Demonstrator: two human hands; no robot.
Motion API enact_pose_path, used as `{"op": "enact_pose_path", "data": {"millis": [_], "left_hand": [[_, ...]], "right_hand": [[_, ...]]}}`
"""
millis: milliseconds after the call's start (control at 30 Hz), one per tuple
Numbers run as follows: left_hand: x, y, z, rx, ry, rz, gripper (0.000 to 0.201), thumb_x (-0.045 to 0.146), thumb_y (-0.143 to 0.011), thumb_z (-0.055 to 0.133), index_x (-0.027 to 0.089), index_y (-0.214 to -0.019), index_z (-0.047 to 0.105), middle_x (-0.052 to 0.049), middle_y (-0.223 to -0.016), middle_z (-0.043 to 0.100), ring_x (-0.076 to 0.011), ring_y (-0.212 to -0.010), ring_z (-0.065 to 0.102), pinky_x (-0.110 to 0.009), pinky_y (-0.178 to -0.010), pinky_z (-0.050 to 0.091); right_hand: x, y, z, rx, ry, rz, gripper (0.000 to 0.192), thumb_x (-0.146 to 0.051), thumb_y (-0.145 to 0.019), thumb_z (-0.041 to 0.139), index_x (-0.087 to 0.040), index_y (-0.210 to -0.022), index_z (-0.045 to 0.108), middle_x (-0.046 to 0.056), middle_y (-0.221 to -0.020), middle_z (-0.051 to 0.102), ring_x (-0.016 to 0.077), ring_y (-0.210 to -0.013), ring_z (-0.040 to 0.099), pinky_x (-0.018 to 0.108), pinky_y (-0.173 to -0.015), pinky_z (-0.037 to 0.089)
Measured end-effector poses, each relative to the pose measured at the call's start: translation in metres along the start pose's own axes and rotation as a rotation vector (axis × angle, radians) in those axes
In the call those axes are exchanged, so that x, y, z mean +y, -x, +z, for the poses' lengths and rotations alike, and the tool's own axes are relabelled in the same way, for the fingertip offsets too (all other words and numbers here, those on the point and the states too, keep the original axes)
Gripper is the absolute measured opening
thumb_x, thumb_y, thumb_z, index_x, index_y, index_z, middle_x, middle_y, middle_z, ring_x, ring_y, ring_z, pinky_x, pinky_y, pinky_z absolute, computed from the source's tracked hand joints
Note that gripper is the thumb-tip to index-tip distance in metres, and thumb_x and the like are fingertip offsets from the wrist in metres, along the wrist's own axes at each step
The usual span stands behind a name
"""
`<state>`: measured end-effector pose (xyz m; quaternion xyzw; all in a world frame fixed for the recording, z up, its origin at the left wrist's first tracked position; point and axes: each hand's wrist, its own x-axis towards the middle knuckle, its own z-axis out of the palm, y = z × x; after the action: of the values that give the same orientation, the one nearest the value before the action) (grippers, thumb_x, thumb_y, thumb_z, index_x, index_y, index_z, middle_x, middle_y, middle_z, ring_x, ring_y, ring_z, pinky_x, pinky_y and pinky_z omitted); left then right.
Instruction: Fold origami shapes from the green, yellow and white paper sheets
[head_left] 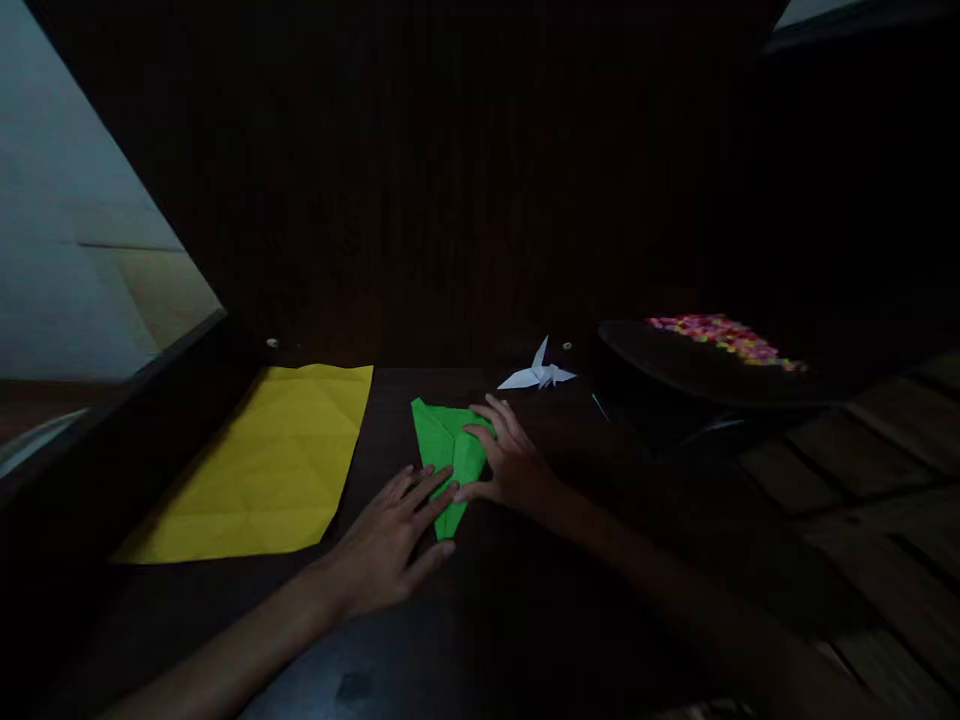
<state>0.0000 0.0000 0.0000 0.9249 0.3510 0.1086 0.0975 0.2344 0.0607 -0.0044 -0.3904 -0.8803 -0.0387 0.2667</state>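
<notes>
A green folded paper (469,457) lies on the dark tabletop in front of me, broad at the far end and narrowing to a point toward me. Crease lines run down its middle. My left hand (386,545) rests flat with fingers spread, its fingertips on the paper's lower left part. Over the right side of the paper my right hand (514,465) is arched, fingers apart, with thumb and index fingertips touching the surface. The fingers hide part of the right edge.
A large creased yellow sheet (292,460) lies at left beside a raised dark edge (112,410). Behind the green paper sits a white origami bird (536,377). A thin pale stick (600,407) lies to its right. Farther right, small colourful pieces (731,338) cover part of a dark round surface (675,365).
</notes>
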Motion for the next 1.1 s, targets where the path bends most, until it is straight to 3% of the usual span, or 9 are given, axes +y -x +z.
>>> {"op": "enact_pose_path", "data": {"millis": [167, 333, 533, 767, 867, 1033, 1100], "left_hand": [[0.0, 0.003, -0.001, 0.009, 0.004, 0.004, 0.058, 0.043, -0.099, 0.045, 0.026, -0.153, 0.03, -0.007, -0.161, 0.027, -0.034, -0.143, 0.035, -0.059, -0.113, 0.033], [-0.003, 0.003, 0.0, 0.012, 0.013, 0.015, 0.058, 0.043, -0.099, 0.046, 0.024, -0.152, 0.032, -0.006, -0.157, 0.035, -0.0344, -0.141, 0.037, -0.06, -0.112, 0.034], [-0.004, 0.004, 0.001, 0.03, 0.005, 0.027, 0.058, 0.043, -0.099, 0.046, 0.025, -0.152, 0.032, -0.007, -0.157, 0.036, -0.0337, -0.141, 0.038, -0.059, -0.113, 0.034], [-0.004, 0.003, -0.002, 0.013, -0.006, 0.024, 0.057, 0.043, -0.099, 0.045, 0.022, -0.151, 0.034, -0.008, -0.157, 0.036, -0.0343, -0.14, 0.039, -0.059, -0.111, 0.036], [-0.004, 0.002, -0.003, 0.029, -0.017, 0.036, 0.052, 0.039, -0.1, 0.044, 0.022, -0.149, 0.038, -0.007, -0.155, 0.04, -0.033, -0.137, 0.042, -0.058, -0.11, 0.037], [0.0, -0.005, -0.002, 0.101, -0.024, -0.005, 0.036, 0.032, -0.099, 0.046, 0.02, -0.131, 0.057, -0.01, -0.142, 0.056, -0.0322, -0.122, 0.054, -0.058, -0.104, 0.044], [0.001, -0.009, -0.001, 0.124, -0.027, 0.012, 0.033, 0.03, -0.098, 0.049, 0.018, -0.126, 0.06, -0.011, -0.136, 0.061, -0.0319, -0.121, 0.055, -0.06, -0.108, 0.039]], "right_hand": [[-0.007, 0.006, 0.001, -0.038, 0.018, 0.01, 0.063, -0.058, -0.071, 0.078, -0.013, -0.113, 0.066, 0.022, -0.135, 0.052, 0.0412, -0.138, 0.034, 0.062, -0.109, 0.037], [-0.008, 0.008, 0.004, -0.031, 0.005, -0.043, 0.047, -0.052, -0.075, 0.078, -0.018, -0.106, 0.071, 0.016, -0.127, 0.06, 0.0381, -0.132, 0.041, 0.058, -0.106, 0.041], [-0.006, 0.009, 0.008, 0.004, -0.003, -0.061, 0.044, -0.052, -0.075, 0.077, -0.018, -0.103, 0.073, 0.014, -0.118, 0.065, 0.0357, -0.122, 0.05, 0.053, -0.1, 0.047], [-0.006, 0.01, 0.01, -0.05, -0.053, -0.043, 0.041, -0.053, -0.083, 0.07, -0.019, -0.106, 0.071, 0.012, -0.114, 0.068, 0.0289, -0.107, 0.059, 0.045, -0.091, 0.051], [-0.006, 0.01, 0.01, -0.068, -0.061, -0.035, 0.042, -0.052, -0.084, 0.069, -0.018, -0.108, 0.071, 0.012, -0.114, 0.068, 0.0279, -0.105, 0.06, 0.043, -0.089, 0.051], [-0.006, 0.01, 0.006, -0.086, -0.085, -0.019, 0.042, -0.052, -0.085, 0.069, -0.018, -0.109, 0.071, 0.011, -0.114, 0.068, 0.0272, -0.106, 0.061, 0.041, -0.09, 0.05], [-0.005, 0.01, 0.006, -0.084, -0.1, -0.017, 0.043, -0.053, -0.084, 0.069, -0.018, -0.109, 0.071, 0.012, -0.115, 0.068, 0.027, -0.106, 0.062, 0.041, -0.089, 0.05]]}}
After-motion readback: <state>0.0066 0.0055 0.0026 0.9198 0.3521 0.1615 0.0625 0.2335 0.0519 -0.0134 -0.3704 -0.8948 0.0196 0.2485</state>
